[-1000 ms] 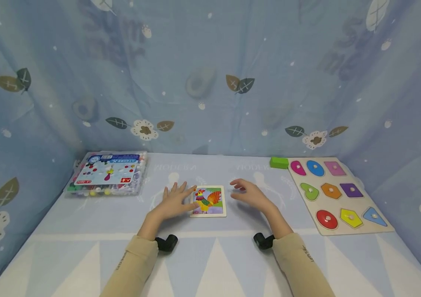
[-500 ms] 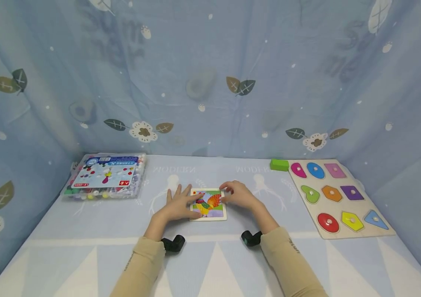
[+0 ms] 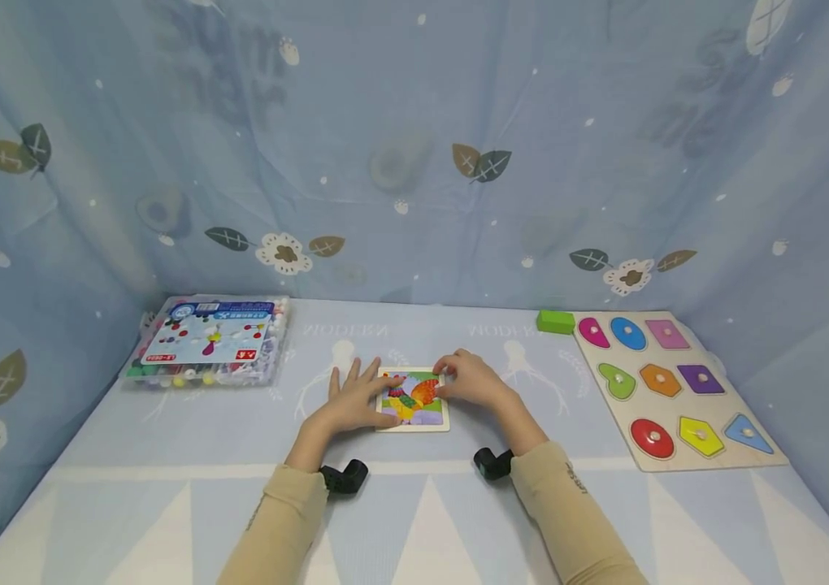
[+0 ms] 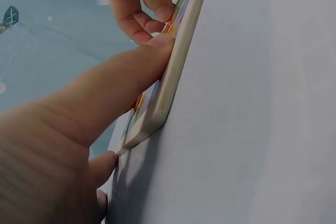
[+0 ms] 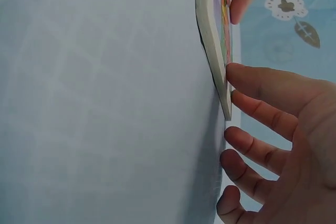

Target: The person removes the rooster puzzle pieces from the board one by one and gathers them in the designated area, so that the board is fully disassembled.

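Both hands [image 3: 414, 390] on rooster puzzle [image 3: 414, 400]

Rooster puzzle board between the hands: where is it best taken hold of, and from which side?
Probably by its thin left and right edges. The rooster puzzle board lies flat on the table, so the top offers no grip. The left hand and right hand already touch those sides.

Open mat [image 3: 414, 520] lies around the rooster puzzle [image 3: 414, 400]; bead box [image 3: 210, 340] left, shape board [image 3: 670, 386] right.
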### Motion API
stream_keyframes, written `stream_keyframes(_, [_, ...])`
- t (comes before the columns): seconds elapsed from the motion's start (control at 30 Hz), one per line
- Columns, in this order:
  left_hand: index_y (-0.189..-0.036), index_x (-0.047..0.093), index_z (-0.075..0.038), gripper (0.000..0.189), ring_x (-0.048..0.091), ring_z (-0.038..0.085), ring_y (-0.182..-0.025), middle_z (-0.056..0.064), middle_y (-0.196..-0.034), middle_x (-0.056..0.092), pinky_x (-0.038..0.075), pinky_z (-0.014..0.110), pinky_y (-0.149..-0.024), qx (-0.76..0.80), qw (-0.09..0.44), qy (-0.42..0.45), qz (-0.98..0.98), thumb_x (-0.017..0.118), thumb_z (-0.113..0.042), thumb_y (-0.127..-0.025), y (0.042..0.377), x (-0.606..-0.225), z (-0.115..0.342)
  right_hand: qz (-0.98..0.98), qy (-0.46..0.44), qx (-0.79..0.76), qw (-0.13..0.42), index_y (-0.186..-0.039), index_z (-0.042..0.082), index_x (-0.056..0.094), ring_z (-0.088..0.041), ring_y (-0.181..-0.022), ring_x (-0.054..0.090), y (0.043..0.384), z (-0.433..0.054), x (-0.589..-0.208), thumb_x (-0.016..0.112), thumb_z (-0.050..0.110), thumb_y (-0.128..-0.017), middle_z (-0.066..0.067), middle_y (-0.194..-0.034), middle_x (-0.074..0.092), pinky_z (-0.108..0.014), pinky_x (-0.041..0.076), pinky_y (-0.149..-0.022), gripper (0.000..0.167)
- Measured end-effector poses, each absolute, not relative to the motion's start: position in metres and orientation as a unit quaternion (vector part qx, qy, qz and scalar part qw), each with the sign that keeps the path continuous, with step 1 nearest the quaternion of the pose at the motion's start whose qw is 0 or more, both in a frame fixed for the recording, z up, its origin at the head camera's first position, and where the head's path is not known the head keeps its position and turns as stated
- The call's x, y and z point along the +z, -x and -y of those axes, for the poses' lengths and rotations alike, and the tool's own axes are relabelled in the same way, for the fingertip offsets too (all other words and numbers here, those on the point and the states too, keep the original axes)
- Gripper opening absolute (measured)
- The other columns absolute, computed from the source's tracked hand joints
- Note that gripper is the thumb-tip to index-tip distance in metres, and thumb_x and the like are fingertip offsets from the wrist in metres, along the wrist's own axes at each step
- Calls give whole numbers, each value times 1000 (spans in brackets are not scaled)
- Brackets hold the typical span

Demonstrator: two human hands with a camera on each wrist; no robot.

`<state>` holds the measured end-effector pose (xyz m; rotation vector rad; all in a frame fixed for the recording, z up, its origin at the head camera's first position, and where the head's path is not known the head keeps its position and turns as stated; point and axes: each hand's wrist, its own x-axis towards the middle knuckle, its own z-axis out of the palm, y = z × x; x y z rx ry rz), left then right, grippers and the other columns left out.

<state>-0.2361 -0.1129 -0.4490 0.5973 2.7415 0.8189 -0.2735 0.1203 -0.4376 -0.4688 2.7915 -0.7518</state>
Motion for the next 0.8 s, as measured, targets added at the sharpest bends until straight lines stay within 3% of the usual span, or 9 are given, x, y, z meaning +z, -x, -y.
stream_keyframes(0.3, [-133,51,-24,66,-5,43,-138,16,-153,13,-13,63,-102,269,109,-197,-936,72,-45,-74,238,-451,113,-944,150,-271,115,-95,17,62,-21,-89,48,277,-118,-438,78,29,-72,-5,-97,51,-35,42,-71,30])
stream_keyframes(0.8, [-133,52,-26,67,-4,42,-139,16,-153,13,-11,63,-103,266,110,-193,-938,73,-45,-73,239,-451,112,-931,158,-310,111,-82,13,60,-22,-90,46,281,-117,-439,80,20,-67,-4,-97,50,-37,40,-77,26])
